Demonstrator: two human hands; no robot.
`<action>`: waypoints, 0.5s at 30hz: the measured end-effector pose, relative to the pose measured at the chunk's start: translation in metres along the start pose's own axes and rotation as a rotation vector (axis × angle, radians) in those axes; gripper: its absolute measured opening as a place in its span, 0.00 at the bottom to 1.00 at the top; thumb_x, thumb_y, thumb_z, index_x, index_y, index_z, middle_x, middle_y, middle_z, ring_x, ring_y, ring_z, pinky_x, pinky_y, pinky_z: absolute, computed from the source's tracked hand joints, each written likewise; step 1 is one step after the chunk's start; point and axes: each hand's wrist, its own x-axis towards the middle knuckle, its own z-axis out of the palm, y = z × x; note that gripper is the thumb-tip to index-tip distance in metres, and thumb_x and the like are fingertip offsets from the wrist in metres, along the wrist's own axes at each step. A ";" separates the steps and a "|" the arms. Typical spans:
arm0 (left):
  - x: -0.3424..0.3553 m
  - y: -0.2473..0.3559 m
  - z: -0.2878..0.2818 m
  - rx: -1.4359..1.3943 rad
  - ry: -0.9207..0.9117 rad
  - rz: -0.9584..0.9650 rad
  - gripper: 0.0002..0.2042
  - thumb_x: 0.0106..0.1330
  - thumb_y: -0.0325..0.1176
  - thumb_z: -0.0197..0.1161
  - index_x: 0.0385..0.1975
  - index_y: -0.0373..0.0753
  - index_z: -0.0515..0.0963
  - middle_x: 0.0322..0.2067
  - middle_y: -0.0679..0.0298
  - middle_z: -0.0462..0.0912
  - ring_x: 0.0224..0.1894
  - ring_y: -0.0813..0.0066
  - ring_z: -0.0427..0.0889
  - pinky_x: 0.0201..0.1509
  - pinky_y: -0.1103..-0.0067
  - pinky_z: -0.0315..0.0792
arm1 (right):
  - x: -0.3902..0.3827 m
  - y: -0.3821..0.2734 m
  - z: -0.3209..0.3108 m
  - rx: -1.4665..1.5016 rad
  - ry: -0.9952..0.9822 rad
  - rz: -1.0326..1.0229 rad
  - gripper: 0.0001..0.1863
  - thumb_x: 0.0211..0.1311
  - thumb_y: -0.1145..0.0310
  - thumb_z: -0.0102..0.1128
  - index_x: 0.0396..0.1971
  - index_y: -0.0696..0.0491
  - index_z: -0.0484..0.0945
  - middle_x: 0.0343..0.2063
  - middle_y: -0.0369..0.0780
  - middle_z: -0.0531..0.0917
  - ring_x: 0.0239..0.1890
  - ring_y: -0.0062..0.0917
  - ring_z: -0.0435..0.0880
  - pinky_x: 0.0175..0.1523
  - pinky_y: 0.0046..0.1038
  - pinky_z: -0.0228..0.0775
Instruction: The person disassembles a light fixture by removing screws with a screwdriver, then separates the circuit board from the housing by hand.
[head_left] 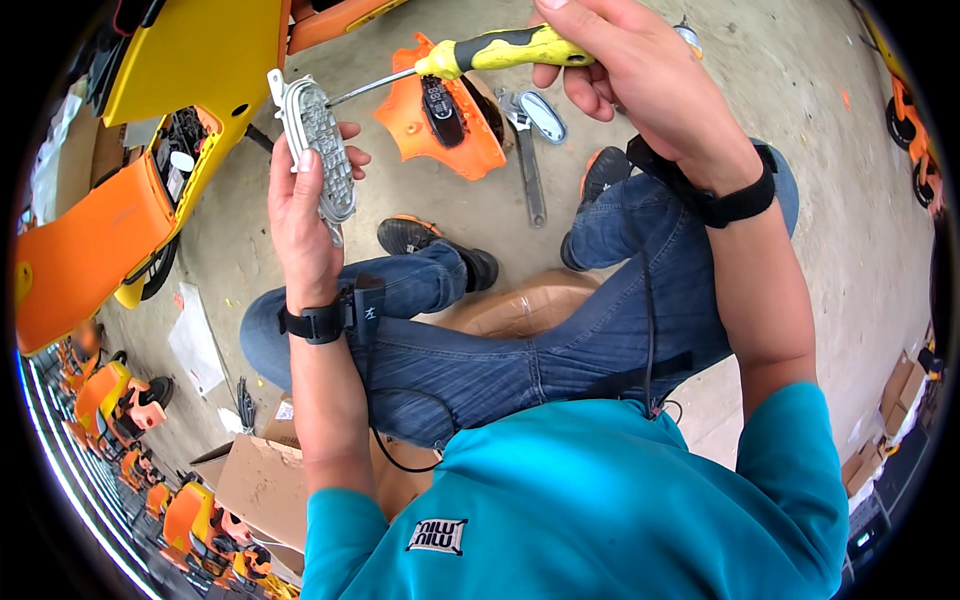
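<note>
- Two things are held: the left hand (302,215) pinches the lower half of a long grey oval part (322,145), raised above the concrete floor (440,195).
- The right hand (640,75) grips a yellow-and-black screwdriver (505,49) by its handle; its tip seems to meet the part's edge, though contact is hard to confirm.
- On the floor lie an orange panel (402,122), a wrench (531,172) and an oval mirror (543,117).

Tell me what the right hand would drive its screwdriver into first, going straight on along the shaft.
The grey oblong part held in the left hand; the screwdriver seems to end at its edge, though contact is unclear.
</note>
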 end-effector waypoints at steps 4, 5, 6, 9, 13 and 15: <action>-0.003 0.002 -0.002 -0.018 0.011 0.001 0.19 0.73 0.37 0.49 0.58 0.33 0.66 0.48 0.53 0.78 0.41 0.72 0.80 0.46 0.77 0.73 | -0.002 -0.008 0.007 -0.049 0.059 0.048 0.18 0.72 0.56 0.50 0.31 0.57 0.75 0.23 0.35 0.80 0.18 0.13 0.73 0.23 0.16 0.64; -0.004 0.001 -0.004 -0.018 0.013 0.004 0.19 0.73 0.37 0.49 0.58 0.33 0.66 0.48 0.53 0.78 0.41 0.72 0.80 0.46 0.77 0.73 | -0.002 -0.010 0.009 -0.067 0.076 0.070 0.18 0.70 0.57 0.52 0.30 0.58 0.76 0.23 0.35 0.81 0.18 0.15 0.74 0.23 0.17 0.66; -0.003 0.000 -0.004 -0.018 0.011 0.008 0.19 0.73 0.37 0.49 0.58 0.33 0.66 0.48 0.53 0.78 0.41 0.72 0.80 0.47 0.77 0.73 | -0.001 0.004 0.011 -0.115 0.071 -0.131 0.21 0.74 0.53 0.44 0.43 0.57 0.75 0.25 0.35 0.80 0.17 0.10 0.67 0.20 0.14 0.57; -0.001 0.001 -0.002 -0.020 -0.026 -0.013 0.22 0.75 0.43 0.44 0.60 0.33 0.63 0.50 0.49 0.76 0.43 0.68 0.79 0.48 0.75 0.73 | 0.001 0.006 0.001 -0.084 0.010 -0.124 0.21 0.70 0.49 0.50 0.34 0.55 0.75 0.24 0.36 0.81 0.18 0.10 0.71 0.22 0.15 0.61; 0.001 0.000 -0.006 -0.117 -0.034 -0.020 0.25 0.75 0.48 0.40 0.60 0.34 0.62 0.49 0.49 0.76 0.43 0.67 0.80 0.48 0.74 0.73 | 0.000 0.002 0.007 -0.060 0.026 -0.096 0.22 0.71 0.49 0.49 0.36 0.55 0.75 0.24 0.35 0.80 0.18 0.10 0.70 0.21 0.14 0.59; 0.000 0.001 -0.007 -0.116 -0.033 -0.027 0.24 0.75 0.48 0.41 0.59 0.34 0.63 0.49 0.49 0.76 0.43 0.67 0.80 0.48 0.74 0.73 | 0.001 0.002 0.009 -0.048 0.020 -0.098 0.22 0.71 0.49 0.48 0.37 0.56 0.75 0.24 0.35 0.80 0.17 0.10 0.69 0.21 0.14 0.59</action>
